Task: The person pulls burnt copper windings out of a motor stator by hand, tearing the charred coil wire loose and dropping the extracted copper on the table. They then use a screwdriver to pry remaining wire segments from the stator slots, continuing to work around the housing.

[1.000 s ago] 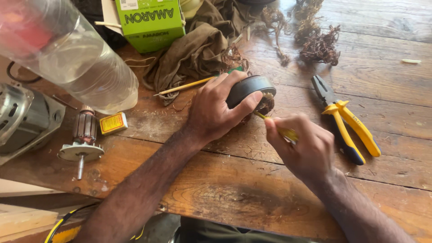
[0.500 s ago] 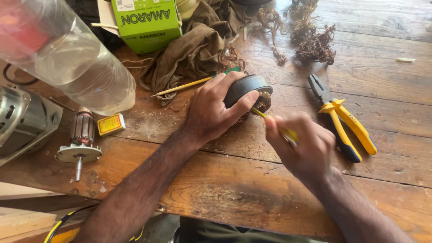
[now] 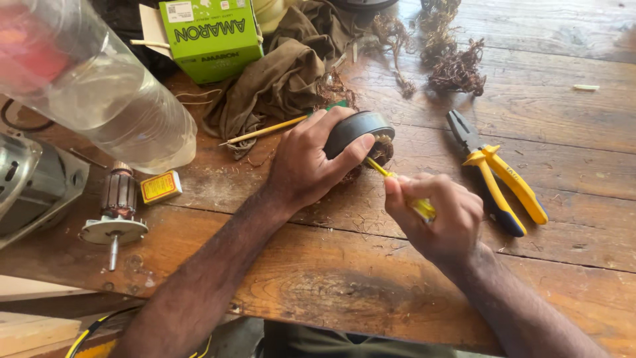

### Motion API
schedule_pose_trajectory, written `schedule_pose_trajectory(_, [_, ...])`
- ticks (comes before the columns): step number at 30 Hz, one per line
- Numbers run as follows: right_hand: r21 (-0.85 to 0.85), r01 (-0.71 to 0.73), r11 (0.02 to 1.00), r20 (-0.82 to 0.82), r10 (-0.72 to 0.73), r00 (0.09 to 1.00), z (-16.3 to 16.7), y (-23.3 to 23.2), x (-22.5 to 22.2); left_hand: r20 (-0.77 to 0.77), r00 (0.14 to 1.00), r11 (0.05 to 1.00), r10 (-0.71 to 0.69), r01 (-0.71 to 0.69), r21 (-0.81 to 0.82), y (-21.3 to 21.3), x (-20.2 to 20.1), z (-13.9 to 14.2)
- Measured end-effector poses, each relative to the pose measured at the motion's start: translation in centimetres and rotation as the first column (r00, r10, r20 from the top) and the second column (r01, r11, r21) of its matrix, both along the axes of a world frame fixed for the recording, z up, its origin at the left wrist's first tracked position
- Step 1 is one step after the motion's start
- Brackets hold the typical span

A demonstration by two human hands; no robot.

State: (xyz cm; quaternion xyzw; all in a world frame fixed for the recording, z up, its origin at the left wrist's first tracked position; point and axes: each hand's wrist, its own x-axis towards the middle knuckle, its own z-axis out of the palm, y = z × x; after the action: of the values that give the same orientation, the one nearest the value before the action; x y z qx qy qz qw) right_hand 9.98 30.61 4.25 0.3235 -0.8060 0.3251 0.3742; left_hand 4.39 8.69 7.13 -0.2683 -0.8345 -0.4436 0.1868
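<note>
- Gripping a round dark grey motor part from above, the person's left hand curls its fingers and thumb over the rim and presses it against the worn wooden workbench.
- The right hand is closed in a fist around a thin yellow-handled tool, whose tip pokes into the coppery windings at the part's lower edge, just beside the left thumb.
- The motor part sits near the middle of the bench, between the two hands, with fine wire scraps scattered around it.
- To the right, apart from the right hand, lie yellow-and-blue-handled pliers with the jaws pointing away from the person.
- Behind the left hand rests a crumpled olive-brown cloth, with a slim yellow stick lying at its near edge.
- A bright green cardboard box stands at the back, and tangled clumps of brown copper wire lie farther right.
- On the left, a large clear plastic bottle lies on its side, close to the camera.
- Below it are a small copper-wound armature on a shaft, a little yellow box, and a grey metal housing.
</note>
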Motion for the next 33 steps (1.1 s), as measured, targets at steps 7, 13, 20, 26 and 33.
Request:
schedule_pose_trajectory(7, [-0.012, 0.068, 0.998, 0.109, -0.067, 0.992, -0.3, -0.2, -0.1, 0.013, 1.000, 1.000, 0.024, -0.024, 0.002, 0.1, 0.4, 0.3])
schedule_pose_trajectory(13, [0.036, 0.116, 0.993, 0.230, -0.121, 0.966, 0.1, 0.2, -0.8, 0.129, 0.992, 1.000, 0.010, -0.011, 0.007, -0.1, 0.0, 0.6])
schedule_pose_trajectory(20, [-0.005, 0.119, 0.993, 0.134, -0.117, 0.984, -0.3, 1.2, -0.3, 0.164, 0.984, 0.995, 0.067, -0.054, -0.083, -1.3, -1.9, -0.9])
schedule_pose_trajectory(26, [0.088, 0.058, 0.994, 0.084, -0.066, 0.994, -0.8, 0.8, -1.0, 0.234, 0.971, 0.995, 0.053, -0.032, -0.093, -1.7, -3.1, -2.6])
schedule_pose_trajectory(33, [0.136, -0.019, 0.991, 0.190, -0.007, 0.982, 0.0, 0.2, -0.8, 0.224, 0.975, 0.999, -0.018, 0.026, -0.032, -1.5, -3.2, -2.8])
